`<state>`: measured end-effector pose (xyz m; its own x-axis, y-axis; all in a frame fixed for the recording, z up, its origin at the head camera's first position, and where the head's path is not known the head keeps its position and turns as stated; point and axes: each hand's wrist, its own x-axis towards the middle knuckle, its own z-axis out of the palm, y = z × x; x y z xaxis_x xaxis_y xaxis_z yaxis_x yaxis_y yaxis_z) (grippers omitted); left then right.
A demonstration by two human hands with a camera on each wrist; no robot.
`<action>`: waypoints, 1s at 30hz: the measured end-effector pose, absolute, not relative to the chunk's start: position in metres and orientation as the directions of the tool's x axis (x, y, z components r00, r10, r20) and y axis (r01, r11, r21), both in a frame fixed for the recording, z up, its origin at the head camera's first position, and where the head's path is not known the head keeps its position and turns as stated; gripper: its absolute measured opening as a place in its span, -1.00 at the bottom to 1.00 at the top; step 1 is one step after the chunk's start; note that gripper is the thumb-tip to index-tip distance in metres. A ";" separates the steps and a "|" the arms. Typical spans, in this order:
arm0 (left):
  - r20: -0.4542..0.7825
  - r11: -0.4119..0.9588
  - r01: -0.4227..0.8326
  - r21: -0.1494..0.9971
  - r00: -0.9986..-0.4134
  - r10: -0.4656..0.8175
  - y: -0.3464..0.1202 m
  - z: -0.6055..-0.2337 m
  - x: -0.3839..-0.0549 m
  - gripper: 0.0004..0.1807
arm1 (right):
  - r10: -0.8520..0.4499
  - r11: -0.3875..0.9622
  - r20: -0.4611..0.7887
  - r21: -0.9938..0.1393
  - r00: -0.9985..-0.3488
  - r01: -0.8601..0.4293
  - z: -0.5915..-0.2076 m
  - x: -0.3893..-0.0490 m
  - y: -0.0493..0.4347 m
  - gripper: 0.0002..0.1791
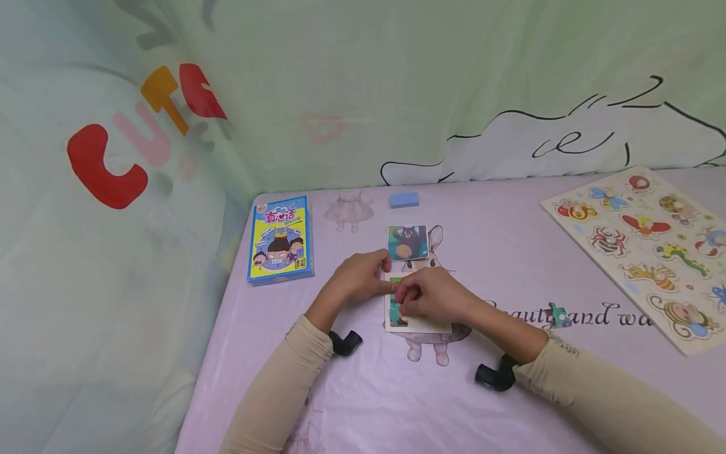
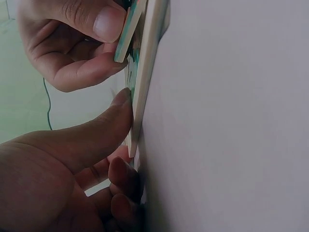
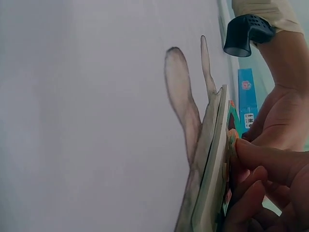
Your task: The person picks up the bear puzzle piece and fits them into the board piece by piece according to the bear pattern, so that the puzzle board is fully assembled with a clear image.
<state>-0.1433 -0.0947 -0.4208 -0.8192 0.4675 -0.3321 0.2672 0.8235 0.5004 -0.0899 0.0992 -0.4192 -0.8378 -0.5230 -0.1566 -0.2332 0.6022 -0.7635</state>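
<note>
A small wooden puzzle board (image 1: pixel 431 327) lies on the table, with colourful picture pieces (image 1: pixel 395 317) along its left side. My left hand (image 1: pixel 360 276) holds the board at its upper left corner, the thumb on the edge and the other fingers curled beyond it. Over the board, my right hand (image 1: pixel 433 295) pinches a thin puzzle piece (image 2: pixel 126 36) between thumb and fingers; the piece is tilted against the board and partly hidden. Just above the board lies a square bear picture (image 1: pixel 407 243). One loose puzzle piece (image 1: pixel 558 316) rests on the table to the right.
A blue and yellow card box (image 1: pixel 280 241) lies at the left. Toward the back is a small blue block (image 1: pixel 404 200). At the right lies a large wooden insect puzzle (image 1: pixel 641 252). Printed fabric (image 1: pixel 351 94) hangs behind the table.
</note>
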 end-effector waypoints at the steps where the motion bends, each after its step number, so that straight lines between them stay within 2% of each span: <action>1: -0.330 0.823 0.269 0.500 -0.820 0.468 -0.095 -0.421 -0.143 -0.61 | -0.525 0.600 -0.154 -0.764 -0.837 -0.236 -0.419 -0.090 0.099 -0.93; 17: -0.340 0.827 0.258 0.499 -0.819 0.461 -0.095 -0.420 -0.143 -0.60 | -0.525 0.610 -0.149 -0.752 -0.838 -0.249 -0.418 -0.092 0.099 -0.94; 30: -0.338 0.825 0.261 0.502 -0.818 0.465 -0.095 -0.419 -0.143 -0.61 | -0.515 0.635 -0.207 -0.744 -0.832 -0.208 -0.416 -0.095 0.097 -0.90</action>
<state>-0.1429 -0.0946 -0.4195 -0.8183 0.4647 -0.3383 0.2608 0.8246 0.5021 -0.0953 0.0966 -0.4162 -0.8321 -0.5146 -0.2067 -0.2076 0.6346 -0.7445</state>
